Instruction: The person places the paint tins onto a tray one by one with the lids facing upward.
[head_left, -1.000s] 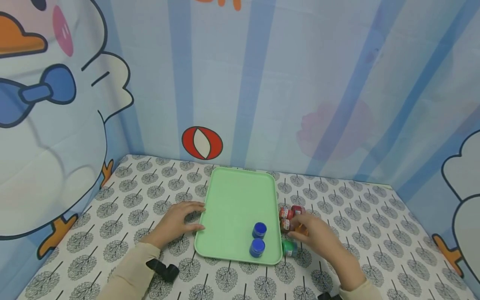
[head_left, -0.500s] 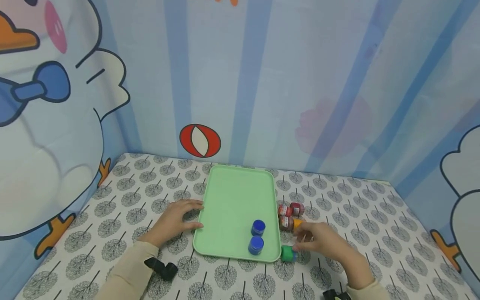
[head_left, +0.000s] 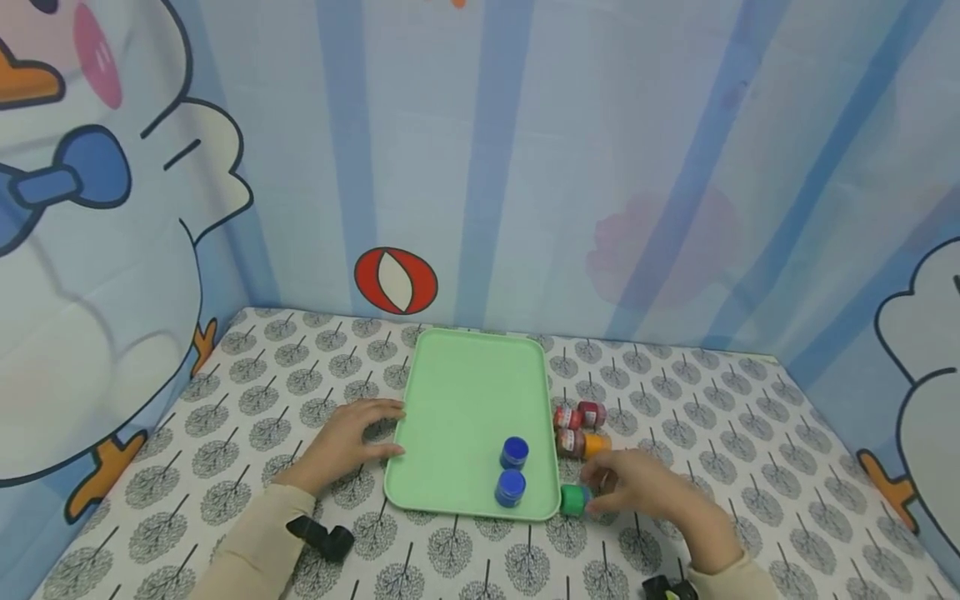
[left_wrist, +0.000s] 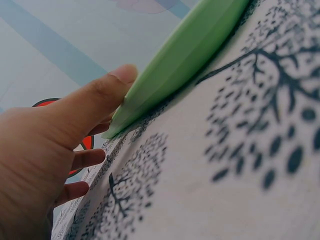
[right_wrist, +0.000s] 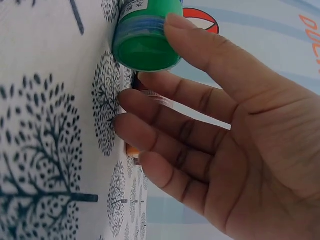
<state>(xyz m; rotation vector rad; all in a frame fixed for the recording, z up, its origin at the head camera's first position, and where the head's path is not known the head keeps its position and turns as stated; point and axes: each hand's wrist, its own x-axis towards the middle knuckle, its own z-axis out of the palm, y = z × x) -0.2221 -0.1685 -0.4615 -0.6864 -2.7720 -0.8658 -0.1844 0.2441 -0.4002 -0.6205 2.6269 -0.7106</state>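
Note:
A light green tray (head_left: pixel 472 400) lies on the tablecloth. My left hand (head_left: pixel 348 442) rests beside its left edge; in the left wrist view the thumb (left_wrist: pixel 107 92) touches the tray's outer wall. Two blue-capped paint jars (head_left: pixel 511 487) stand in the tray's lower right corner. My right hand (head_left: pixel 645 483) is at a green paint jar (head_left: pixel 574 500) that lies on its side just off the tray's lower right corner. In the right wrist view its thumb touches the green jar (right_wrist: pixel 150 47), while the other fingers are loosely bent below it.
Beside the tray's right edge lie a brown jar (head_left: pixel 570 443), an orange one (head_left: pixel 597 444), a red one (head_left: pixel 567 417) and a dark red one (head_left: pixel 592 414). A printed curtain (head_left: pixel 450 167) stands behind the patterned tablecloth (head_left: pixel 697 417).
My right hand has moved from the brown and orange jars down to the green jar. The left hand has stayed at the tray's edge. The head view has shifted slightly.

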